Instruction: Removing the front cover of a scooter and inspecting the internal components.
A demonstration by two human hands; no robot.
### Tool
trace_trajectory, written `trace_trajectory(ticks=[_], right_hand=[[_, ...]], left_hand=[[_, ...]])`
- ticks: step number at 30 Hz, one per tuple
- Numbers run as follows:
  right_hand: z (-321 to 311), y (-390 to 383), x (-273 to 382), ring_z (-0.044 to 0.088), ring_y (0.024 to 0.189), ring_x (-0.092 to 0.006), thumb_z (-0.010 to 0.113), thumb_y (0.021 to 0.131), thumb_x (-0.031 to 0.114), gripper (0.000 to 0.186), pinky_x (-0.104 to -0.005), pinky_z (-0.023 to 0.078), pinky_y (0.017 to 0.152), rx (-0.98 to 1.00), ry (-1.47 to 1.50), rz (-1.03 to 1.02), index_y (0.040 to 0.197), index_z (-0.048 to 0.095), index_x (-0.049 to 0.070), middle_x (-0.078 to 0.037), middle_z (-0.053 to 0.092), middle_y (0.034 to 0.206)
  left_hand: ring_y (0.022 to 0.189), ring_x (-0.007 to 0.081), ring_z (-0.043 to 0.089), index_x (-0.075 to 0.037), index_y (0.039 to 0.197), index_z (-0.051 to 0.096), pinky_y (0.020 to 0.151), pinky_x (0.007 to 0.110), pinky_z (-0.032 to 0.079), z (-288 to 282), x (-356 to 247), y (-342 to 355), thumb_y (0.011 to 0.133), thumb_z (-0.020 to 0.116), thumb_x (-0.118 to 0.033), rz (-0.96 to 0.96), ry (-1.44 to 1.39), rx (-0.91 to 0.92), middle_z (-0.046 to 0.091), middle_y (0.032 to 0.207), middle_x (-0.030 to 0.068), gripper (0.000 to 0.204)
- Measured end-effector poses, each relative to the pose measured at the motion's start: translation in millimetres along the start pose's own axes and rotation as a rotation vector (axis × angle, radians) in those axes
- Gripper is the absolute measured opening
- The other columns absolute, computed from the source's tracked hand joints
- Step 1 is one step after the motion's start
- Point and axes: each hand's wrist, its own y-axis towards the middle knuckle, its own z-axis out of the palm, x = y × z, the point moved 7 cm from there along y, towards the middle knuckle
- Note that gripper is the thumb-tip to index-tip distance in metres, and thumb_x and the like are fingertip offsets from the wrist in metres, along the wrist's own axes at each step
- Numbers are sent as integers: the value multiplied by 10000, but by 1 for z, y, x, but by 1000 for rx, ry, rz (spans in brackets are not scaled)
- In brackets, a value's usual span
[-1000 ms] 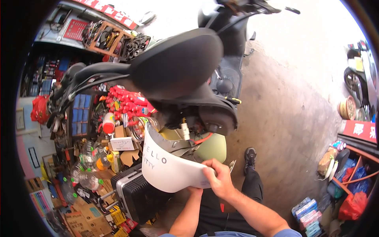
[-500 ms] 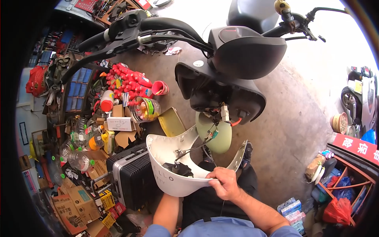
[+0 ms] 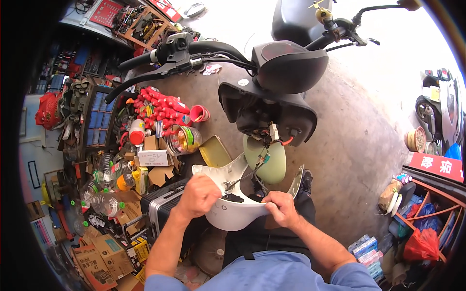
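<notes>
- Left hand (image 3: 198,196): fingers curled tight, gripping left rim of white curved plastic scooter panel (image 3: 230,220)
- Right hand (image 3: 282,208): thumb over, closed on panel's near rim, toward right
- Panel: held below black plastic scooter front (image 3: 267,104); thin dark cable (image 3: 247,175) between them
- Outer face: dark lettering (only partly readable)
- Red rectangular sign (image 3: 437,166): white characters

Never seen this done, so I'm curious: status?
Left fingers closed at rim of white panel. Right fingers gripping it too. Possible snag: dark cable toward scooter.
</notes>
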Motion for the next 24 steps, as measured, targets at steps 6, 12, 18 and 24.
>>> trace_trajectory(ticks=[6, 12, 18, 24], right_hand=[[-20, -9, -9, 573, 628, -295, 544, 787, 134, 151, -367, 447, 580, -17, -59, 15, 743, 601, 1, -129, 557, 655], [-25, -13, -65, 564, 630, -164, 455, 874, 214, 284, -315, 457, 607, 40, 374, 436, 771, 599, -8, -63, 600, 686], [-35, 30, -152, 557, 590, -107, 523, 869, 244, 279, -250, 466, 544, -94, 162, 820, 952, 610, -7, -43, 588, 724], [-12, 59, -178, 574, 613, -138, 602, 835, 206, 220, -267, 483, 542, -104, 353, 931, 951, 588, 19, -46, 581, 828]], left_hand=[[624, 255, 560, -80, 698, 571, 644, 358, 389, 41, -37, 6, 802, 629, -259, 86, 14, 144, 571, 649, 59, 216], [574, 261, 525, -80, 633, 490, 587, 355, 375, 66, -41, -1, 810, 637, -293, 105, 82, 157, 515, 576, 63, 313], [567, 275, 518, -77, 632, 495, 585, 363, 392, 75, -44, 2, 796, 651, -276, 103, 65, 136, 495, 567, 76, 302], [574, 269, 532, -79, 637, 499, 580, 368, 396, 76, -47, 4, 817, 629, -288, 117, 64, 119, 499, 564, 69, 305]])
